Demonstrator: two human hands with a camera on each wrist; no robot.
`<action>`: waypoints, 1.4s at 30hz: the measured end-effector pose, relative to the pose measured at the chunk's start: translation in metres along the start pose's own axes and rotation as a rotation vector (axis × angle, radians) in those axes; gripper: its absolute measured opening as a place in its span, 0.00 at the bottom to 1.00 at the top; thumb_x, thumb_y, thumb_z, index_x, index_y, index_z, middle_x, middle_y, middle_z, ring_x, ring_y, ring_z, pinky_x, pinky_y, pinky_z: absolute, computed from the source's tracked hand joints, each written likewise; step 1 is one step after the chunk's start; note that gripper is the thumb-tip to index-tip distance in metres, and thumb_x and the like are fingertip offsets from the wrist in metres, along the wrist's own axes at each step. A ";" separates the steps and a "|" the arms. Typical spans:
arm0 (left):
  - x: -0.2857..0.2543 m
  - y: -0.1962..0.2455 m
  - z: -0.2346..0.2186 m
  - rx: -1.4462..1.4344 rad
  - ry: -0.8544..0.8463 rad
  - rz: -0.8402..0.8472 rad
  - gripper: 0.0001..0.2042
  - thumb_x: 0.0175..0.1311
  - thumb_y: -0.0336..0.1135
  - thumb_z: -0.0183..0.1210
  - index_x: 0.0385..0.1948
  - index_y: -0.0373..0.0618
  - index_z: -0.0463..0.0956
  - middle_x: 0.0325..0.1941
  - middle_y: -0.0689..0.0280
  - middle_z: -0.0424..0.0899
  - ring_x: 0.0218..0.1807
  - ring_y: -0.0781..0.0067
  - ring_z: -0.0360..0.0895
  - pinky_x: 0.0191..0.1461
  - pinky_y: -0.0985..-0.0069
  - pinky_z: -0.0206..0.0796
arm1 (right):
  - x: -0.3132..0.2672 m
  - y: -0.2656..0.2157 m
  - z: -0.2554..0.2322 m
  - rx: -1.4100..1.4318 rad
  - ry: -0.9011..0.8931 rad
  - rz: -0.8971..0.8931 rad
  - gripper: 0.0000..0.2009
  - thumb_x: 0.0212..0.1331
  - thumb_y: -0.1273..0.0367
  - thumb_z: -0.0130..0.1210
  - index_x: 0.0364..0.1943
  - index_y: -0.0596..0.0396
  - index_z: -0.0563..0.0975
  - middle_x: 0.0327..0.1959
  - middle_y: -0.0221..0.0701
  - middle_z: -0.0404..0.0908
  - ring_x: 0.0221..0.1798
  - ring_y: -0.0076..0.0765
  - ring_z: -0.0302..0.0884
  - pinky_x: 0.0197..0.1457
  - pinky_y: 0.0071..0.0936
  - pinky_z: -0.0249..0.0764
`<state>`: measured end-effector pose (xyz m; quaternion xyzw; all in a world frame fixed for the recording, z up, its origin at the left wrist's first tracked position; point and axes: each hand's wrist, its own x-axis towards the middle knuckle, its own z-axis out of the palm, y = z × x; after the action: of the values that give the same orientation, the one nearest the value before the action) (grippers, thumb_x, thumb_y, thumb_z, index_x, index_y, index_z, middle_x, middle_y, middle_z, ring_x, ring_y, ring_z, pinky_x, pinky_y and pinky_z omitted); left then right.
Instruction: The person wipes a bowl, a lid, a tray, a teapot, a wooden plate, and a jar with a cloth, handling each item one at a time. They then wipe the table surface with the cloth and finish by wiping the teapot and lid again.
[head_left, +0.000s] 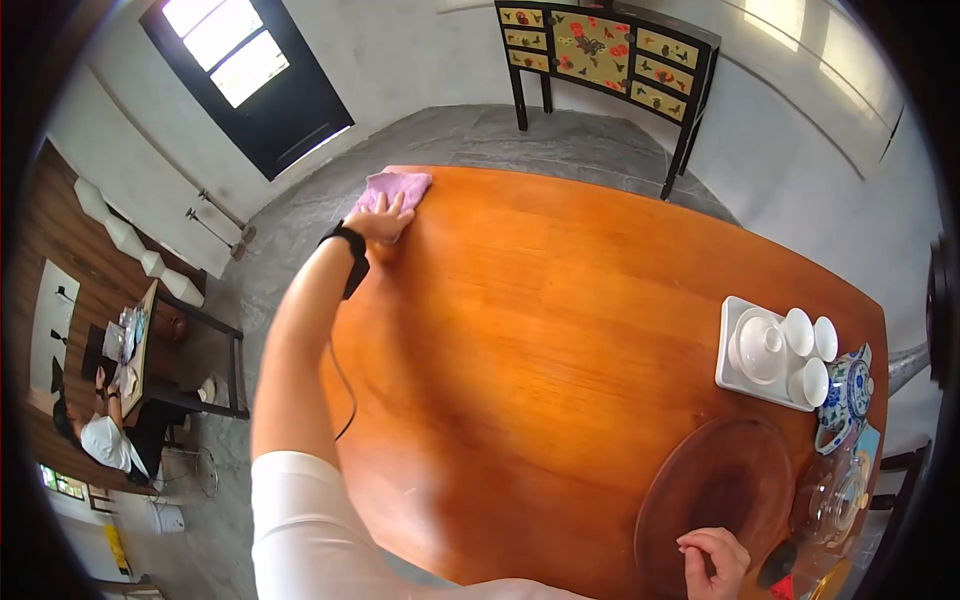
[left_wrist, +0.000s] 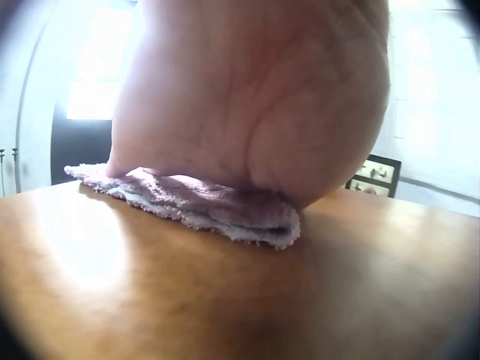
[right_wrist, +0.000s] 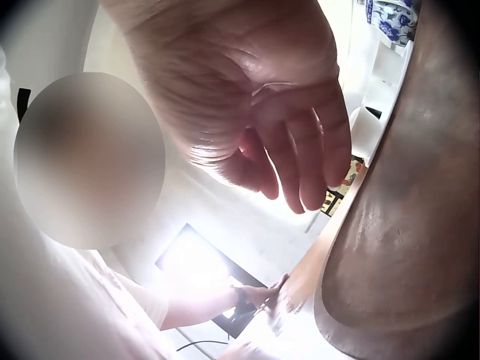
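At the far left corner of the wooden table [head_left: 540,300], my left hand [head_left: 382,222] lies with its fingers spread over a pink-purple cloth [head_left: 408,183]. The left wrist view shows the heel of the palm pressing on the folded, fluffy cloth [left_wrist: 202,206], which lies flat on the tabletop. My right hand [head_left: 718,560] hangs over the near edge of a round brown tray [head_left: 665,490], its fingers loosely bent. Nothing shows within that hand [right_wrist: 247,97] in the right wrist view.
On the right, a white tray [head_left: 727,345] bears a lidded bowl [head_left: 765,350] and several white cups. A blue-and-white teapot [head_left: 848,390] and glassware [head_left: 838,490] stand beside it. Behind the table is a painted cabinet [head_left: 590,50]. A person [head_left: 105,440] sits at another table, far left.
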<state>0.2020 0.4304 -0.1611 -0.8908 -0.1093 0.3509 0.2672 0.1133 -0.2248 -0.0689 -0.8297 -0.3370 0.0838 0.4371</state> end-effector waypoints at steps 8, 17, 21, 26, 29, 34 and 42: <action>-0.163 0.195 -0.047 -0.534 0.357 0.480 0.36 0.64 0.65 0.35 0.70 0.60 0.39 0.74 0.53 0.29 0.72 0.36 0.24 0.67 0.36 0.26 | 0.000 -0.013 0.010 0.011 -0.054 -0.087 0.04 0.56 0.79 0.53 0.35 0.60 0.76 0.35 0.39 0.79 0.37 0.44 0.78 0.42 0.31 0.74; -0.140 0.128 -0.001 -0.682 0.258 0.003 0.32 0.66 0.62 0.32 0.70 0.65 0.37 0.75 0.62 0.30 0.74 0.43 0.28 0.71 0.43 0.26 | -0.022 -0.028 0.018 -0.036 -0.085 -0.129 0.04 0.57 0.78 0.53 0.35 0.59 0.77 0.36 0.39 0.79 0.39 0.45 0.78 0.43 0.32 0.74; -0.164 0.070 0.073 -0.886 0.174 -0.250 0.35 0.64 0.67 0.29 0.70 0.62 0.35 0.75 0.60 0.28 0.73 0.43 0.24 0.71 0.46 0.22 | -0.037 -0.024 0.023 -0.025 -0.090 -0.153 0.04 0.57 0.78 0.53 0.35 0.59 0.77 0.36 0.40 0.79 0.39 0.45 0.78 0.44 0.32 0.73; -0.191 0.135 0.055 -0.901 0.220 -0.208 0.40 0.60 0.71 0.32 0.70 0.61 0.36 0.74 0.54 0.28 0.72 0.35 0.24 0.70 0.41 0.20 | -0.051 -0.018 0.039 0.059 -0.052 -0.080 0.05 0.49 0.81 0.53 0.31 0.62 0.76 0.29 0.36 0.78 0.31 0.33 0.76 0.34 0.23 0.70; -0.237 0.224 0.011 -0.669 0.469 0.147 0.39 0.61 0.65 0.43 0.69 0.56 0.43 0.74 0.53 0.32 0.72 0.33 0.28 0.66 0.35 0.30 | -0.056 -0.013 0.045 0.096 -0.079 -0.143 0.05 0.49 0.80 0.54 0.31 0.61 0.76 0.29 0.37 0.78 0.30 0.37 0.76 0.34 0.26 0.71; -0.279 0.286 0.014 -0.524 0.797 0.497 0.35 0.62 0.64 0.41 0.68 0.57 0.50 0.74 0.56 0.42 0.72 0.36 0.37 0.65 0.35 0.39 | -0.063 -0.018 0.050 0.124 -0.115 -0.216 0.05 0.48 0.79 0.55 0.31 0.60 0.76 0.30 0.37 0.79 0.31 0.41 0.77 0.35 0.30 0.72; -0.275 0.139 0.154 -0.866 0.280 -0.460 0.34 0.65 0.64 0.35 0.70 0.62 0.42 0.75 0.60 0.34 0.73 0.39 0.31 0.68 0.37 0.31 | -0.092 -0.004 0.037 0.115 -0.079 -0.192 0.05 0.50 0.78 0.55 0.32 0.60 0.76 0.30 0.38 0.79 0.32 0.41 0.77 0.36 0.30 0.72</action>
<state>-0.1026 0.2714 -0.1761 -0.9112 -0.4011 0.0829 -0.0440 0.0256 -0.2568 -0.1020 -0.7632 -0.4266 0.0935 0.4763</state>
